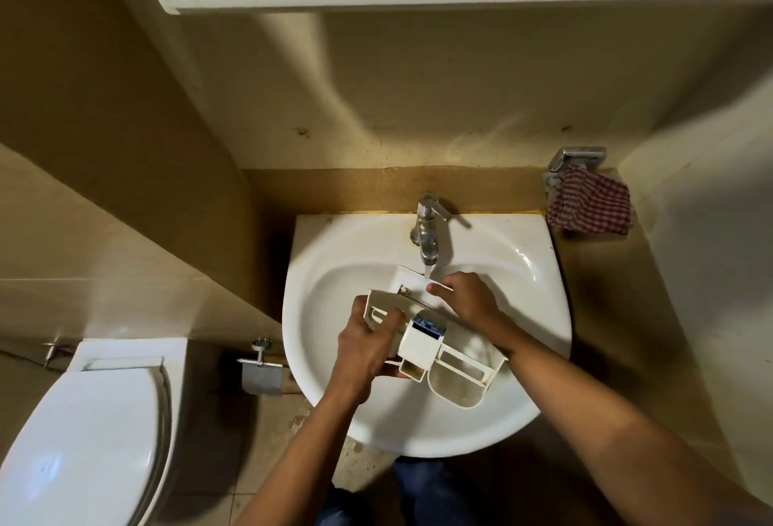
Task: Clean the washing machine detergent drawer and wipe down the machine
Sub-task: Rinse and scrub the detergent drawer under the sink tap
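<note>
My left hand (368, 343) grips drawer (422, 348) over sink (334, 258) | right hand (466, 299) on its far end under running tap (427, 233), grip unclear

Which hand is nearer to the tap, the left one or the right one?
Right. The right hand is just below the tap, on the drawer's far end; the left hand grips the drawer lower and further left.

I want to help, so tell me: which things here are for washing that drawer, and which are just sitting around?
For the job:
detergent drawer, held by the left hand and right hand
tap with running water
sink

Just sitting around:
red checked cloth, untouched for now
toilet
toilet paper holder
</note>
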Action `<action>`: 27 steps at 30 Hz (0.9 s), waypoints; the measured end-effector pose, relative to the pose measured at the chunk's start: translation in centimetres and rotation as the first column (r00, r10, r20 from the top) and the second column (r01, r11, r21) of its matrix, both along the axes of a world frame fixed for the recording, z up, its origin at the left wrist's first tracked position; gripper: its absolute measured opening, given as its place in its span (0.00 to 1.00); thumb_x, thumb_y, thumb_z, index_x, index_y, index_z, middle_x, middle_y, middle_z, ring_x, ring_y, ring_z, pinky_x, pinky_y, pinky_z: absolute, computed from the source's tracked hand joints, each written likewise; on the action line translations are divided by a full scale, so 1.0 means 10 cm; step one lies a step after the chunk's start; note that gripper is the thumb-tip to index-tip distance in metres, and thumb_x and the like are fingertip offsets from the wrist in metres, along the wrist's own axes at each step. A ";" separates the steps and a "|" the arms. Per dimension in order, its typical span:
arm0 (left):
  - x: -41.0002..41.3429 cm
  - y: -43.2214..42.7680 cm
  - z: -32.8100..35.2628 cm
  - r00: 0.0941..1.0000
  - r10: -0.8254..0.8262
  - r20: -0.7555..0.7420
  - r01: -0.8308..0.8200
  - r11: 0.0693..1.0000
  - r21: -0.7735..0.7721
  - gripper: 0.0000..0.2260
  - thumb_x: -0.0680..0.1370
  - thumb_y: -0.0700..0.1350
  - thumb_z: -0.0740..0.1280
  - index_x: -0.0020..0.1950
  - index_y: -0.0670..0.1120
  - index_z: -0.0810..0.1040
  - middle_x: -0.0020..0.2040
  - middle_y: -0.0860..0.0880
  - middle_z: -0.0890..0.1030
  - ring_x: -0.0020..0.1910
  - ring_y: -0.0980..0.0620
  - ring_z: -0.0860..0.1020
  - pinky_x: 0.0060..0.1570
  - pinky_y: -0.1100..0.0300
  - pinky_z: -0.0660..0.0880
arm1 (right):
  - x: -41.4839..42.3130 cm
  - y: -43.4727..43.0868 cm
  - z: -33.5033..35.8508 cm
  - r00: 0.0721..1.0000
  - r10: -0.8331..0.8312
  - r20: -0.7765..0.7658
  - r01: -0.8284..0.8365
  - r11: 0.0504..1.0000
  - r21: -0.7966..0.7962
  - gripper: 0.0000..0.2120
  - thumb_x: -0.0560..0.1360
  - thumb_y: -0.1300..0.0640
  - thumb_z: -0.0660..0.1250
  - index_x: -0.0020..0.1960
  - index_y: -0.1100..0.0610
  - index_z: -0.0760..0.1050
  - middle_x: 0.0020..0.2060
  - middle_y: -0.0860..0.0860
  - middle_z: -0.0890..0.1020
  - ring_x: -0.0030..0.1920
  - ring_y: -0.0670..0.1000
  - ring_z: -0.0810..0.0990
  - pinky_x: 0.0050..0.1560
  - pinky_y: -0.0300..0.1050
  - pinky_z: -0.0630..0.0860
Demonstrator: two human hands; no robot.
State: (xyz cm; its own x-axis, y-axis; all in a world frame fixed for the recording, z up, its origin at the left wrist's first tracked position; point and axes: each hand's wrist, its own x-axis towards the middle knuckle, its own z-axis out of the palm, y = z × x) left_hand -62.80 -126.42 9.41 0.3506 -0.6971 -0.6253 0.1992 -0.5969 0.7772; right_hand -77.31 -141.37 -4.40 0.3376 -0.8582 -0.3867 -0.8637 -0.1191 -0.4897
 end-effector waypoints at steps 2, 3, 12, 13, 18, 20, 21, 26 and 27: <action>-0.01 0.01 -0.02 1.000 -0.027 0.013 0.027 1.000 -0.005 0.08 0.77 0.44 0.66 0.55 0.51 0.75 0.45 0.47 0.82 0.35 0.48 0.83 0.28 0.53 0.79 | 0.00 0.00 0.02 0.995 0.031 -0.096 -0.036 0.998 -0.047 0.23 0.76 0.39 0.62 0.53 0.58 0.81 0.48 0.57 0.83 0.51 0.57 0.80 0.46 0.45 0.72; -0.02 0.01 -0.04 0.999 -0.039 0.021 0.039 0.999 -0.009 0.08 0.76 0.44 0.66 0.55 0.51 0.75 0.45 0.47 0.82 0.35 0.50 0.83 0.28 0.53 0.79 | 0.01 0.01 0.04 0.990 0.056 -0.129 -0.065 0.996 -0.067 0.23 0.76 0.39 0.61 0.55 0.58 0.80 0.50 0.58 0.83 0.52 0.58 0.80 0.48 0.46 0.72; 0.08 0.03 -0.08 0.994 -0.086 0.069 0.087 0.996 -0.014 0.08 0.75 0.44 0.65 0.52 0.54 0.76 0.44 0.48 0.82 0.34 0.53 0.81 0.27 0.56 0.78 | 0.05 0.09 -0.08 0.857 0.437 -0.274 -0.513 0.778 -0.362 0.28 0.69 0.65 0.72 0.67 0.58 0.70 0.62 0.56 0.76 0.61 0.55 0.77 0.58 0.45 0.77; 0.09 0.03 -0.08 0.994 -0.090 0.069 0.091 0.996 -0.013 0.08 0.75 0.44 0.65 0.52 0.54 0.76 0.44 0.48 0.82 0.33 0.53 0.81 0.27 0.56 0.77 | 0.01 0.09 -0.08 0.824 0.508 -0.250 -0.566 0.732 -0.380 0.31 0.66 0.68 0.73 0.68 0.57 0.71 0.64 0.56 0.75 0.63 0.56 0.76 0.60 0.47 0.75; 0.11 0.02 -0.08 0.992 -0.108 0.073 0.109 0.994 -0.016 0.08 0.75 0.44 0.65 0.51 0.56 0.76 0.45 0.47 0.82 0.34 0.53 0.81 0.27 0.57 0.77 | 0.00 0.04 0.02 0.738 0.613 -0.281 -0.674 0.686 -0.275 0.35 0.76 0.69 0.57 0.78 0.48 0.52 0.78 0.47 0.46 0.77 0.51 0.52 0.73 0.44 0.52; 0.11 0.02 -0.08 0.990 -0.114 0.086 0.117 0.993 -0.023 0.08 0.75 0.44 0.65 0.52 0.55 0.76 0.44 0.48 0.82 0.34 0.53 0.81 0.27 0.57 0.77 | 0.05 0.00 0.04 0.730 0.623 -0.281 -0.681 0.699 -0.219 0.36 0.75 0.70 0.55 0.78 0.48 0.50 0.77 0.45 0.44 0.77 0.50 0.50 0.74 0.45 0.51; 0.11 0.02 -0.08 0.989 -0.114 0.091 0.117 0.993 -0.027 0.08 0.75 0.44 0.65 0.52 0.55 0.76 0.43 0.49 0.82 0.34 0.53 0.81 0.27 0.57 0.77 | 0.06 -0.02 0.04 0.722 0.634 -0.277 -0.688 0.698 -0.199 0.35 0.76 0.70 0.54 0.78 0.49 0.51 0.77 0.45 0.46 0.77 0.50 0.51 0.75 0.46 0.52; 0.14 0.03 -0.08 0.986 -0.099 0.136 0.103 0.995 -0.021 0.08 0.76 0.44 0.65 0.53 0.54 0.76 0.40 0.50 0.80 0.26 0.59 0.78 0.26 0.57 0.76 | -0.21 -0.01 -0.02 0.622 0.703 -0.343 -0.783 0.557 -0.277 0.26 0.78 0.56 0.49 0.75 0.54 0.61 0.73 0.51 0.65 0.73 0.53 0.64 0.71 0.51 0.65; 0.15 0.04 -0.07 0.984 -0.097 0.148 0.101 0.995 -0.020 0.09 0.76 0.44 0.65 0.54 0.54 0.76 0.42 0.49 0.81 0.26 0.59 0.78 0.25 0.57 0.77 | -0.27 0.02 -0.03 0.585 0.717 -0.379 -0.811 0.527 -0.256 0.26 0.78 0.55 0.49 0.75 0.54 0.61 0.73 0.51 0.65 0.73 0.52 0.63 0.71 0.50 0.64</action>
